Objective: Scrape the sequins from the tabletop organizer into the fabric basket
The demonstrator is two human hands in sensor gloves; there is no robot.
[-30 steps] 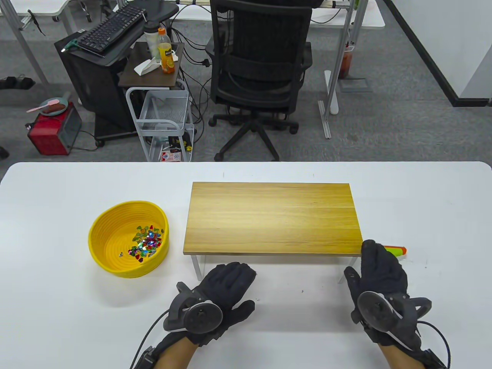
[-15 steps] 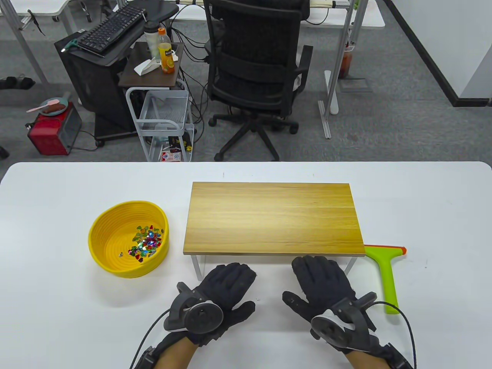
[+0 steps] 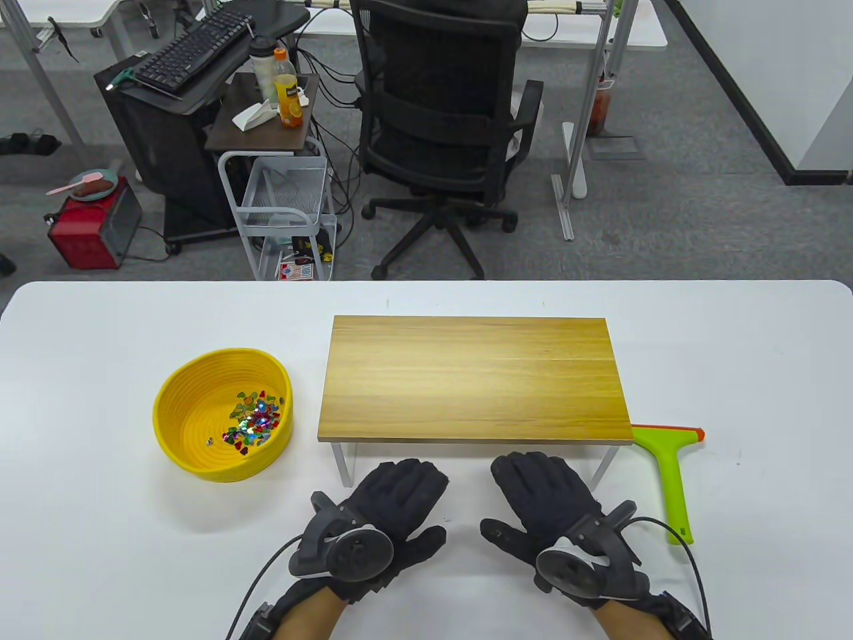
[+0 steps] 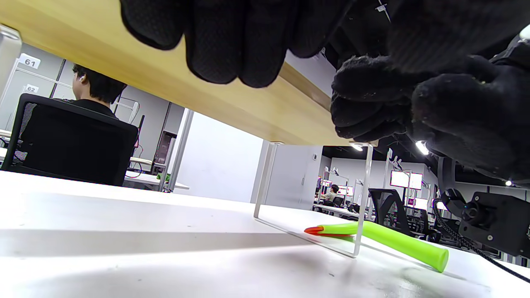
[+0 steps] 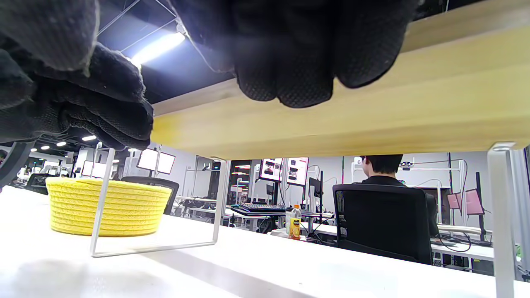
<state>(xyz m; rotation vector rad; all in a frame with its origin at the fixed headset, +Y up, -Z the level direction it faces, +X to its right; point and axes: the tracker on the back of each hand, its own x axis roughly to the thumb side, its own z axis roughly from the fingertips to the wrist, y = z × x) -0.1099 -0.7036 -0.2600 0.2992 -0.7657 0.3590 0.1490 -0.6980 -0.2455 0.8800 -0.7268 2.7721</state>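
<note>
The sequins are seen heaped inside the yellow fabric basket, at left of centre in the table view. The wooden tabletop organizer is set just right of it, mid-frame, on thin white legs. Below its near edge, the left hand and right hand are laid side by side, fingers extended and nothing held; whether the palms touch the table cannot be told. A green scraper is seen at lower right, beside the organizer's corner.
</note>
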